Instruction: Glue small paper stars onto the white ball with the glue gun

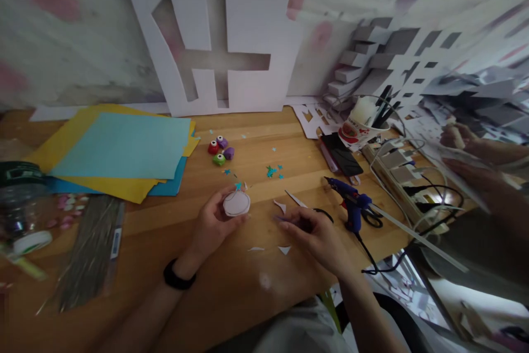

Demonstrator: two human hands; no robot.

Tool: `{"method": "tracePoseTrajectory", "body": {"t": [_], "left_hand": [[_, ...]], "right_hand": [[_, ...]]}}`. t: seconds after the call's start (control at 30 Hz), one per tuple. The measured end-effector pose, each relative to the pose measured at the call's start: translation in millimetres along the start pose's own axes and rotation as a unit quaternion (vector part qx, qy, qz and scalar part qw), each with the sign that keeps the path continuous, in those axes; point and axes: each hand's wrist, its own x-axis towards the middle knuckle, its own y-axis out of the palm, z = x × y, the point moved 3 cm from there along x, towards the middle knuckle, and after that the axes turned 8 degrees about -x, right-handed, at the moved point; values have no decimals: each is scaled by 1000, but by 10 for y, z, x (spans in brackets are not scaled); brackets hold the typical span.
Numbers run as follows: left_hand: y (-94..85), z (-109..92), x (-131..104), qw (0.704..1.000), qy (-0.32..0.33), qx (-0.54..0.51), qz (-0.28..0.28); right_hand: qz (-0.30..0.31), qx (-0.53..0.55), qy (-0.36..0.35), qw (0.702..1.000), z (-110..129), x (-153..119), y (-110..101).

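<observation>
My left hand is closed around a small white round piece, its flat top facing up and a thin line running near its rim. A blue star shows just at its far edge. To the right, the fingertips of my right hand are pinched together over the table; a thin purplish sliver shows at the tips, too small to name. Beyond that hand lie scissors, with a blade and a black handle loop partly hidden. White paper scraps lie between the hands.
A blue glue gun with its cord lies right, near a power strip, a phone and a pen cup. Coloured paper is stacked left, above wire stems. Another person's hand is at far right.
</observation>
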Motion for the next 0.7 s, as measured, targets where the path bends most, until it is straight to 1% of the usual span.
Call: {"method": "tracePoseTrajectory", "body": {"t": [0.07, 0.2, 0.23, 0.3, 0.37, 0.47, 0.53, 0.57, 0.6, 0.63, 0.67, 0.7], "left_hand": [[9, 15, 9, 1000, 16, -9, -1], [18, 44, 12, 999, 54, -9, -5], [12, 46, 10, 998, 66, 6, -15], [-17, 23, 0, 991, 112, 57, -55], [-54, -38, -27, 970, 180, 131, -100], [-100, -156, -83, 921, 275, 231, -148], [-130, -225, -106, 902, 308, 256, -163], [-146, -255, -108, 902, 312, 250, -163], [-164, -284, -102, 912, 304, 226, -156], [-180, -309, -89, 931, 284, 184, -137], [-188, -332, -70, 956, 247, 122, -97], [-185, -356, -55, 977, 202, 49, -41]], "right_hand": [[-29, -71, -24, 997, -79, -62, -12], [-50, -174, -93, 979, -141, -124, 75], [-48, -190, -108, 975, -147, -125, 107], [-39, -211, -133, 968, -156, -118, 162], [-39, -220, -150, 963, -166, -107, 196], [-56, -222, -165, 959, -177, -97, 216], [-61, -222, -172, 958, -175, -89, 233], [-61, -222, -174, 957, -172, -82, 244], [-61, -221, -175, 957, -168, -75, 256], [-61, -220, -176, 957, -164, -66, 268], [-63, -218, -178, 958, -162, -57, 279], [-65, -215, -180, 958, -162, -48, 289]]}}
